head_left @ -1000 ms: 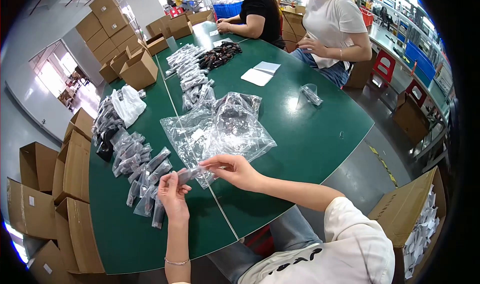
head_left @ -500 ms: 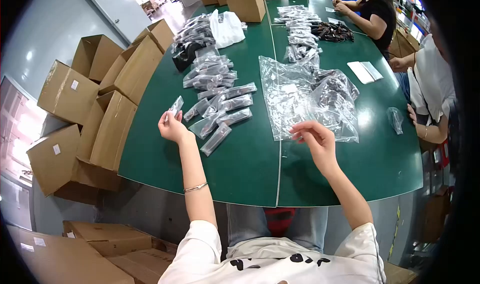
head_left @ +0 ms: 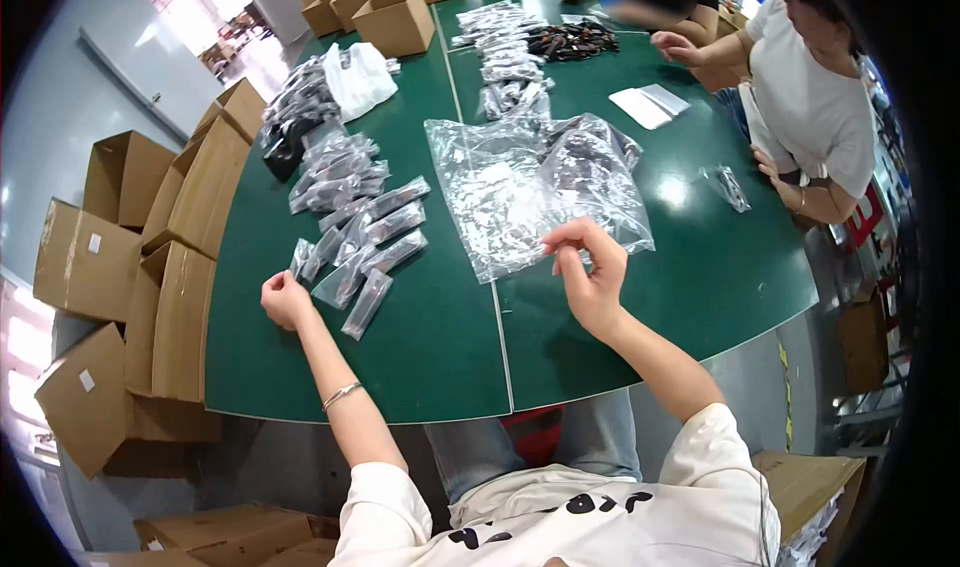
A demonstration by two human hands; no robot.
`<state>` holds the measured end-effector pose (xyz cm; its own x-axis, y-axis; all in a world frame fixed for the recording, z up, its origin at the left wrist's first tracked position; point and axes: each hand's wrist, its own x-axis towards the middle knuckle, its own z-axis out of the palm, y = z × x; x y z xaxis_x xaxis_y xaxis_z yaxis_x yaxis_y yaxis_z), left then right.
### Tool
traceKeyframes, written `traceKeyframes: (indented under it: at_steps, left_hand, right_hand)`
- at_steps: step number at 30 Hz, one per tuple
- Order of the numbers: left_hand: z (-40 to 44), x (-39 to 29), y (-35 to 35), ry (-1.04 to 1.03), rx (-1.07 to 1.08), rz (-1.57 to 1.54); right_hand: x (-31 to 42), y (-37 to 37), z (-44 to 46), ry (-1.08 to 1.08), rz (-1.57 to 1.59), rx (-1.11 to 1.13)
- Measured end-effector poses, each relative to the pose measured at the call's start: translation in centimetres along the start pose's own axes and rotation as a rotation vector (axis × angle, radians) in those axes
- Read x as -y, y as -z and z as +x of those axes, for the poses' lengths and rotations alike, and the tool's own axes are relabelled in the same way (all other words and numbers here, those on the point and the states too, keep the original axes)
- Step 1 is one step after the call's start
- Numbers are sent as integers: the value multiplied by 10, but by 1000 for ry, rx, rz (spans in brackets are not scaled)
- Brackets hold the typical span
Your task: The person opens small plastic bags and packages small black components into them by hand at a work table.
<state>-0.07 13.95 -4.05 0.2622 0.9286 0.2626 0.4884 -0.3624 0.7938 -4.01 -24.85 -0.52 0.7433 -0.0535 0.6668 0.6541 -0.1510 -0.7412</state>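
At the table's left side, my left hand [head_left: 287,300] is closed, fingertips pinched at the near end of a small clear-bagged packet [head_left: 301,256]. That packet is beside a loose group of similar bagged packets [head_left: 368,303]; the contents are too small to make out. My right hand [head_left: 594,279] hovers at the near edge of a large clear plastic bag [head_left: 490,202], fingers loosely bent and thumb apart, with nothing visible in them. The large bag lies spread out, its right part bunched over darker contents.
More bagged packets [head_left: 335,167] are heaped behind, near a white plastic bag [head_left: 360,82]. Another row [head_left: 512,62] runs beside dark corded items [head_left: 575,41]. White sheets [head_left: 650,105] and a single packet [head_left: 733,189] lie rightward, near a co-worker [head_left: 815,97]. Cardboard boxes [head_left: 170,317] line the left.
My left hand has lowered the packet to the near-left side of the group. My right hand stays near the large bag. The view has turned rightward; the co-worker's raised hand now shows.
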Motion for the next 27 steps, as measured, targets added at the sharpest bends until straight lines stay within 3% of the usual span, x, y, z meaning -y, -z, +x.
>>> traceKeyframes:
  at_steps: [4, 6, 7, 9, 11, 17, 19, 20, 22, 24, 27]
  left_hand:
    - [-9, -18, 17, -61, -120, -8]
    - [-15, -30, 25, -287, -259, -95]
    - [-21, -37, 25, -299, -251, -101]
    - [-43, -53, 24, -590, -208, -384]
    - [-71, -71, 26, -741, -33, -460]
    - [-159, -82, 21, -1177, 485, -491]
    - [-188, -86, 28, -1366, 617, -468]
    - [-197, -86, 30, -1420, 688, -491]
    - [-210, -84, 30, -1487, 801, -550]
    - [-212, -81, 26, -1489, 817, -585]
    - [-206, -78, 23, -1418, 811, -619]
  right_hand:
    - [-1, 2, 0, 48, -3, -15]
    - [4, 2, 3, 39, -104, 36]
    - [1, 1, 4, 38, -109, 22]
    - [-10, -1, 10, 91, -524, 126]
    - [-17, 0, 8, 3, -527, 135]
    - [-16, 5, 9, 98, -457, 84]
    - [-10, 9, 10, 377, -276, 124]
    - [-10, 13, 16, 613, -334, 35]
    - [-1, 32, 27, 634, -359, -164]
    - [-13, 52, 44, 469, -295, -456]
    - [-57, 93, 60, 46, -221, -766]
